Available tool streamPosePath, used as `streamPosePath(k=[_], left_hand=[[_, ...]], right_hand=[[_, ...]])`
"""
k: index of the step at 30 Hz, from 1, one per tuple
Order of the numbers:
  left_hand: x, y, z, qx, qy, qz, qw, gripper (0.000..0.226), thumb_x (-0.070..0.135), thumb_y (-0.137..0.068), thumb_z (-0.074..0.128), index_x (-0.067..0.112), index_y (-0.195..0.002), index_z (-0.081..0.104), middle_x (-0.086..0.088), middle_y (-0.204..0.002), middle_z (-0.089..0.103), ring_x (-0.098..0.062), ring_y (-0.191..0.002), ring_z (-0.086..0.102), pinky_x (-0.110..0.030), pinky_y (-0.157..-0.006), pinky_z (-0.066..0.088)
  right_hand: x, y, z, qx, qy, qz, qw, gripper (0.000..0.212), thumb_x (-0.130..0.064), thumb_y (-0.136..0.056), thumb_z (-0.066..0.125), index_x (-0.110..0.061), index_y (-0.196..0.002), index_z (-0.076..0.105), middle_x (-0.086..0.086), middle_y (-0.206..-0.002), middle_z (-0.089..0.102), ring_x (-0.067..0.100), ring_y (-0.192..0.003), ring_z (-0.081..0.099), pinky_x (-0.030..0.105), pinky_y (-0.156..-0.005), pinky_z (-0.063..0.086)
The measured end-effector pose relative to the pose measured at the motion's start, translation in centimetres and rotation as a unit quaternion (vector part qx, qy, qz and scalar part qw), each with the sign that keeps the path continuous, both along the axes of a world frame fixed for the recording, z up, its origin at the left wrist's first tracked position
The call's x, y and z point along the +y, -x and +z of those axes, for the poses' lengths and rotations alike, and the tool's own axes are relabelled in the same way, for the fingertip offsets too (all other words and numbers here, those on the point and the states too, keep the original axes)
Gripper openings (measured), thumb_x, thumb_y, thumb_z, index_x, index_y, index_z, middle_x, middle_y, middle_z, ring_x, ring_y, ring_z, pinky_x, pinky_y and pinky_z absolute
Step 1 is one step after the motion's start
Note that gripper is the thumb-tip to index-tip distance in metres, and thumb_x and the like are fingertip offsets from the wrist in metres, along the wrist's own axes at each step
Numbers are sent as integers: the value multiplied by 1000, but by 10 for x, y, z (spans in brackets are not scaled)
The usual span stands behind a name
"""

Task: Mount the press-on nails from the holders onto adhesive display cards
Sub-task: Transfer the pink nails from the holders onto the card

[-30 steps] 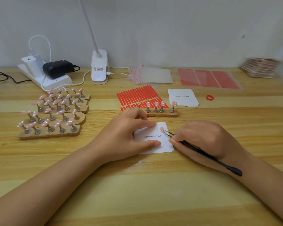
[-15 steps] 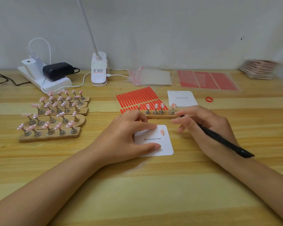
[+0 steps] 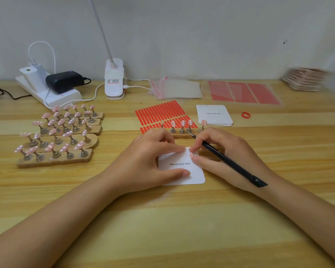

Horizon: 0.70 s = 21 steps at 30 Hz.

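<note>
The left hand presses one white card flat with straight fingers; the right hand grips black tweezers, a fingertip on one pink nail at the card's 1 o'clock corner. At 12 o'clock one holder carries four nails — four more holders sit at 9 o'clock.

The right hand, tweezers in its grip, is back from the holder, fingertips now pressing the nail on the card.

Plain grey wall behind a light wooden table
</note>
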<state>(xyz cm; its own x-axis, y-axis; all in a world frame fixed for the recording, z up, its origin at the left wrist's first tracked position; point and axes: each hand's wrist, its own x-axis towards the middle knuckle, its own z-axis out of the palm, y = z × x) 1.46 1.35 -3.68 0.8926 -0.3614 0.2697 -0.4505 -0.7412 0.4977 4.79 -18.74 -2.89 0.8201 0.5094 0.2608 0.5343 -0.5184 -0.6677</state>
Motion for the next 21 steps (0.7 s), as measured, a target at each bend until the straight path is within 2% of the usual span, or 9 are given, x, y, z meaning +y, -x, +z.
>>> streamPosePath(k=[4,8,10,14,21], left_hand=[[-1,0,1,4,5,3,1000,57,60,-68,62,26,-114,67,10,-100,49,-1,-95,41,-25,-84,37],[-2,0,1,11,13,7,1000,53,54,-68,64,25,-112,67,9,-99,50,-3,-95,42,-24,-85,37],[-2,-1,1,15,13,7,1000,53,54,-68,64,25,-112,67,9,-99,50,-3,-95,42,-24,-85,37],[-1,-1,0,14,14,7,1000,54,55,-68,64,25,-112,68,9,-99,50,-3,-94,41,-23,-84,36],[0,-2,-2,8,12,4,1000,53,55,-68,64,26,-112,67,15,-99,48,3,-98,41,-16,-82,34]], right_hand=[[3,1,0,-23,17,-5,1000,15,-25,-76,69,-34,-80,58,-6,-89,63,12,-82,61,28,-77,47],[2,1,0,-5,-20,1,1000,18,-14,-78,72,-26,-82,60,-13,-85,65,-5,-85,60,7,-72,43],[1,0,0,12,-43,4,999,18,-11,-77,72,-23,-83,59,-14,-83,65,-8,-83,60,2,-73,40],[-1,-2,-1,26,-77,7,997,21,-8,-76,72,-22,-82,58,-9,-82,68,-3,-81,62,5,-75,41],[0,-1,-2,14,-57,18,998,19,-12,-77,71,-26,-82,59,-12,-84,67,1,-83,63,8,-74,44]])
